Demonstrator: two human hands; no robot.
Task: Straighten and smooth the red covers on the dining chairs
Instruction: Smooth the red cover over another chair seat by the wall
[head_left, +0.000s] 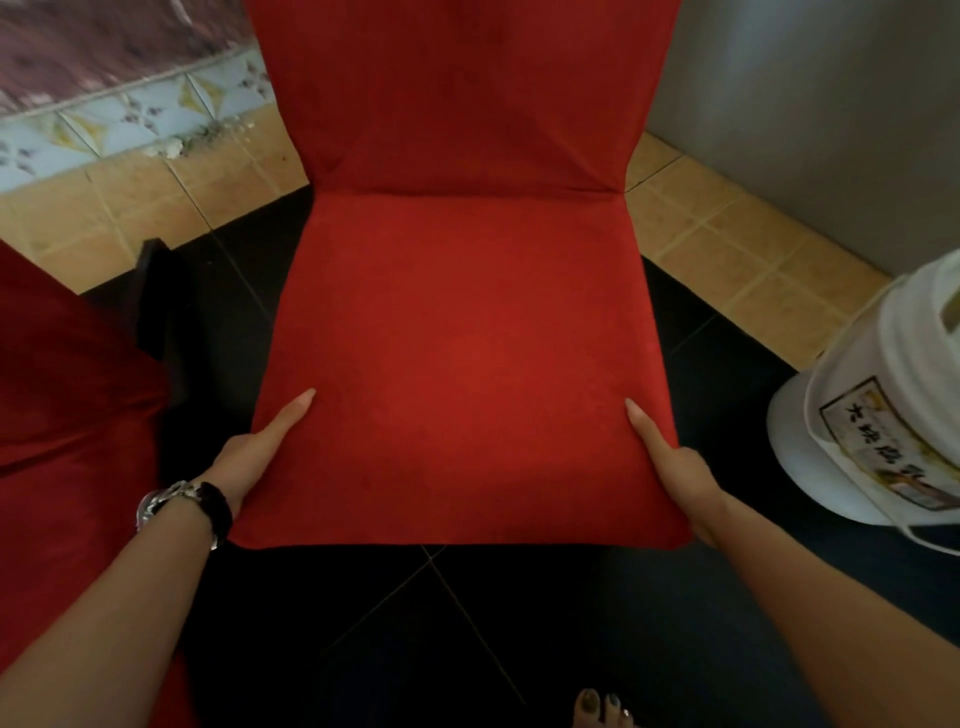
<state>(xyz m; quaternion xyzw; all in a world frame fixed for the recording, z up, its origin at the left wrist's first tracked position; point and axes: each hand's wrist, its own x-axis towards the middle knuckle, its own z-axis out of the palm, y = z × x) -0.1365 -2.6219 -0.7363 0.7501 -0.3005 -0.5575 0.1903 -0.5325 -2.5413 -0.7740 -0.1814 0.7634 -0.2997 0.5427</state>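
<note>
A person's left hand (260, 457) and right hand (675, 478) clasp the front corners of a dining chair's red cover (462, 364), thumbs on top, other fingers hidden under the edges. Between the grips the fabric lies flat. A white bucket (872, 415) stands beyond the right hand; a second red-covered chair (62, 389) sits beyond the left.

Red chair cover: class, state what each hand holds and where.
Both hold the red chair cover: left hand at the seat's front-left edge, right hand at the front-right edge, thumbs on top.
</note>
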